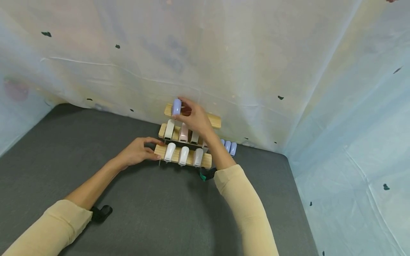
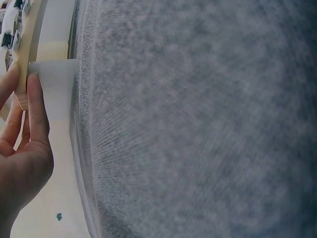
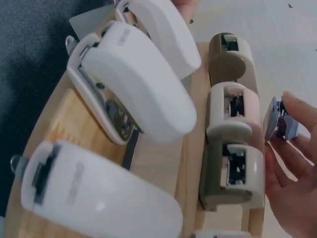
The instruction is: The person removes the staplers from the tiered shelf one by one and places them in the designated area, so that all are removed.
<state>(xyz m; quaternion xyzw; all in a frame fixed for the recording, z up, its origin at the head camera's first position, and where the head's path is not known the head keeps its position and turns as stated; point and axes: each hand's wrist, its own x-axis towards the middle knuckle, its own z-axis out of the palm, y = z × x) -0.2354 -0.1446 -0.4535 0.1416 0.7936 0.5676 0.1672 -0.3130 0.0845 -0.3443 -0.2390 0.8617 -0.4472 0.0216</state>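
My right hand (image 1: 196, 119) pinches a lilac mini stapler (image 1: 176, 106) between thumb and fingers at the left end of the top wooden shelf (image 1: 215, 121). The right wrist view shows that lilac stapler (image 3: 283, 125) upright in the fingers. Meanwhile my left hand (image 1: 137, 153) grips the left end of the lowest shelf (image 1: 159, 150) of the tiered rack, its fingertips around the board (image 2: 26, 59) in the left wrist view. White staplers (image 1: 184, 155) stand in a row on this lowest shelf. Cream and pink staplers (image 1: 183, 132) line the middle shelf, partly hidden by my right arm.
More lilac staplers (image 1: 227, 145) stand right of the rack, partly behind my right forearm. The rack is on a dark grey tabletop (image 1: 153, 213) near a pale draped backdrop (image 1: 224, 53). Black wrist straps (image 1: 101, 213) stick out at both sleeves.
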